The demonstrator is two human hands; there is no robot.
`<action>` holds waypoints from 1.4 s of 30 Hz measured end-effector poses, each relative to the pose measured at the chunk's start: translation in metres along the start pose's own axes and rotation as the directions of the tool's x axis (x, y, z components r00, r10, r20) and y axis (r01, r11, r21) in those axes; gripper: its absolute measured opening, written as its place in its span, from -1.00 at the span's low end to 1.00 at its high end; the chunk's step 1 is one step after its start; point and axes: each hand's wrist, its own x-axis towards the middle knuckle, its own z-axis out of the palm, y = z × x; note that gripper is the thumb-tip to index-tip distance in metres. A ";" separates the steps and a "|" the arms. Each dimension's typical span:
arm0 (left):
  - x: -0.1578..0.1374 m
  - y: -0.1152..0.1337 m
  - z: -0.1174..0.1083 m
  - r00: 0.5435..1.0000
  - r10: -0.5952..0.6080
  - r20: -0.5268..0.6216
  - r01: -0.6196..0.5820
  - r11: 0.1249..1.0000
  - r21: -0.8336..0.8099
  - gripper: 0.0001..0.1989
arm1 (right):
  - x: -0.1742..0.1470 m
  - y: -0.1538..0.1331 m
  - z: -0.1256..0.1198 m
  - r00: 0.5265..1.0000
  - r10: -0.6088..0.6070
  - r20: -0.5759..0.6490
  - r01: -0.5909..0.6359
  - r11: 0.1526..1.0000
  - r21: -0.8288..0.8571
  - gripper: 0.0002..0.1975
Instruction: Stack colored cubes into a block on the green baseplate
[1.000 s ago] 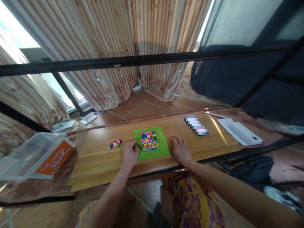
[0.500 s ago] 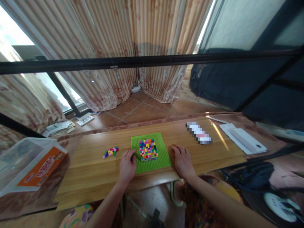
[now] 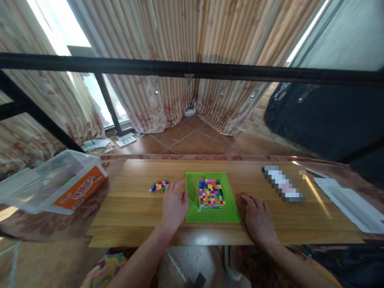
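A block of small multicoloured building bricks [image 3: 211,193] stands on a green baseplate [image 3: 232,212] at the middle of the wooden table. My left hand [image 3: 175,202] is at the plate's left edge, fingers stretched forward and apart from the thumb. Its fingertips come close to a small pile of loose bricks [image 3: 158,186]; I see nothing held in it. To the right of the plate, my right hand [image 3: 258,218] rests on the table with its fingers loosely extended and nothing in them.
At the left stands a clear plastic box [image 3: 81,188] with an orange label. A blurred-out object [image 3: 283,184] lies on the right of the table [image 3: 135,228]. Beyond it is a white flat item [image 3: 354,204]. A dark bar [image 3: 168,69] crosses in front of the curtains.
The view has turned left, so everything sits further right in the picture. My left hand has shifted from the baseplate's edge towards the loose bricks. My right hand stays beside the plate.
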 end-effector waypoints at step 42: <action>0.004 -0.025 0.001 0.967 0.103 0.232 -0.062 0.982 -0.179 -0.75 | 0.071 -0.192 -0.055 0.863 -0.501 0.060 0.496 0.864 0.086 -0.75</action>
